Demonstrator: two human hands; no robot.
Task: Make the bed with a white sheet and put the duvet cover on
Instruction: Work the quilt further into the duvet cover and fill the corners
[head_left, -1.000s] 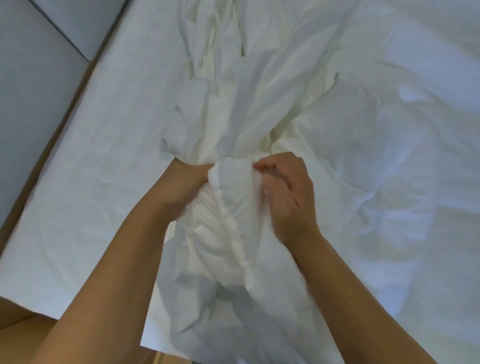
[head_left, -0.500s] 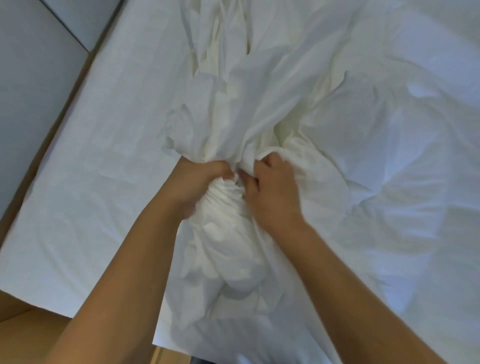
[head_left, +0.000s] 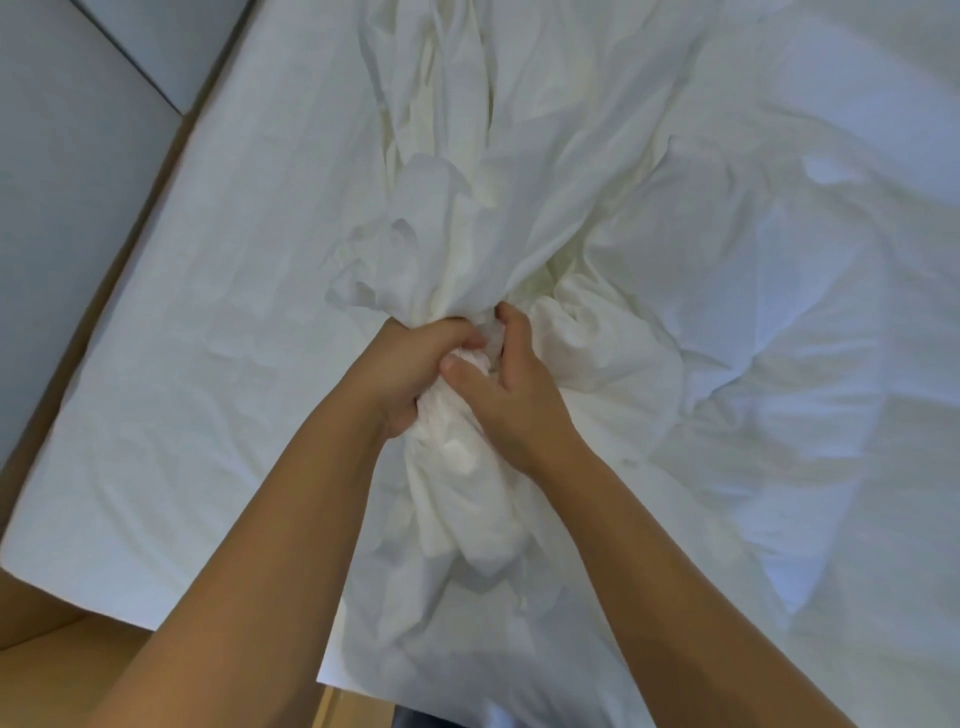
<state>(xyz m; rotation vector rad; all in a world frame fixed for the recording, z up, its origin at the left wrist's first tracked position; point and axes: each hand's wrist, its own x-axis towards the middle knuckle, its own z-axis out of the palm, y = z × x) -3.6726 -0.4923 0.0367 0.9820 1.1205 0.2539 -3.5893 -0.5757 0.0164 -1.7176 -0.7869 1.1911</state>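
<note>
1. The bed (head_left: 130, 545) fills most of the view. Its white sheet (head_left: 218, 338) lies flat and fairly smooth on the left side. Past the mattress edge there is wooden floor (head_left: 67, 670) and a grey wall (head_left: 62, 182).
2. The duvet cover (head_left: 753, 389) is heaped over the middle and right of the bed. One length of it is gathered into a thick rope running toward you at the near edge.
3. Your left grip (head_left: 415, 364) is curled tight round the neck of that rope. Your right grip (head_left: 514, 400) meets it from the other side, thumb pressed across the bunch and fingers (head_left: 511, 319) hooked into the folds above.
4. Bunching it this way likely shortens the cover so you can reach deep inside it, though I can't tell which corner you're after.
5. The creamier cloth (head_left: 519, 171) above your hands may be the duvet itself, but it looks too much like the cover to be sure.
</note>
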